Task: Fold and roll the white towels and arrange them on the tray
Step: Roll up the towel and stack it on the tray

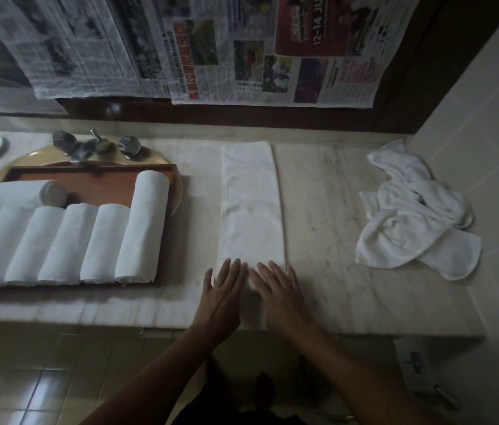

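The folded towel is laid toward 12 o'clock; its near end is pressed under the straight fingers of the left hand and the right hand (nothing is gripped). The tray is seen at 9 o'clock.

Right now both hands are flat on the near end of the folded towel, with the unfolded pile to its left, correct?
Not quite. The head view shows the left hand and right hand flat on the folded towel at its near end, but the unfolded pile lies to its right.
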Tool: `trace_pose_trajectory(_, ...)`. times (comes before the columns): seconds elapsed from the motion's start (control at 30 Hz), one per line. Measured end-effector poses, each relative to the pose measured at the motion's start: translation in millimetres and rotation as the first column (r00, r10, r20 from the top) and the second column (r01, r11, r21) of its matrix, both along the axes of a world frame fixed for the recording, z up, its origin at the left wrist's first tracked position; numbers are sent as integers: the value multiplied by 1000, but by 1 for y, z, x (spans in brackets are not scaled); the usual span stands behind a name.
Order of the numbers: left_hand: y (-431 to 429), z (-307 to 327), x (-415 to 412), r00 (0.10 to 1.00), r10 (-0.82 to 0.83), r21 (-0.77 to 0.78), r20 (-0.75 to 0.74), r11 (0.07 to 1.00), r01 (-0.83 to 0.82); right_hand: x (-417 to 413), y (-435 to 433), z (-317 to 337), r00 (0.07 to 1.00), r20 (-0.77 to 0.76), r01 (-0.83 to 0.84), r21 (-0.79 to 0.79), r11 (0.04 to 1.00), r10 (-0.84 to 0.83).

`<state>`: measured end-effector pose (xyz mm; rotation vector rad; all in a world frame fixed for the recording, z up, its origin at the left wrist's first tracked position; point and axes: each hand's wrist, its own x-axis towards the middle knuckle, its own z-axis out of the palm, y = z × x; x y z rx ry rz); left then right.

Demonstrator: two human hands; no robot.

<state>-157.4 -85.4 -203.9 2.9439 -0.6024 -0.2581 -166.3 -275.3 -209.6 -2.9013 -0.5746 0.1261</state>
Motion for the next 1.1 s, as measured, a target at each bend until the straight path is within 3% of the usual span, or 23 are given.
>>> trace_pose_trajectory(0.17,10,4,16,999,-38,-62,-12,997,37,17,-13,19,994,-101,-35,74,997,43)
trace_pose_trajectory(0.37,36,15,7,991,-119,-189,-63,976,105,9,-32,26,937,-347,121,242,963,-30)
trace_pose_trajectory(0.53,55,11,-10,980,-190,-305,-57,938,164,-1,-42,23,916,-401,141,341,929,9)
trace_pose_trajectory(0.73,62,10,-7,991,-75,-416,-108,909,23,-5,-47,25,907,-413,260,399,879,-81)
trace_pose_trajectory(0.93,64,18,1,942,44,-514,-332,829,-220,-11,-43,32,886,-433,365,433,825,-165)
trace_pose_trajectory(1.0,64,21,3,896,113,-542,-429,762,-355,-13,-39,29,907,-368,366,455,812,-203)
trace_pose_trajectory(1.1,62,23,7,842,151,-558,-518,687,-466,-14,-30,19,959,-124,283,457,843,-255)
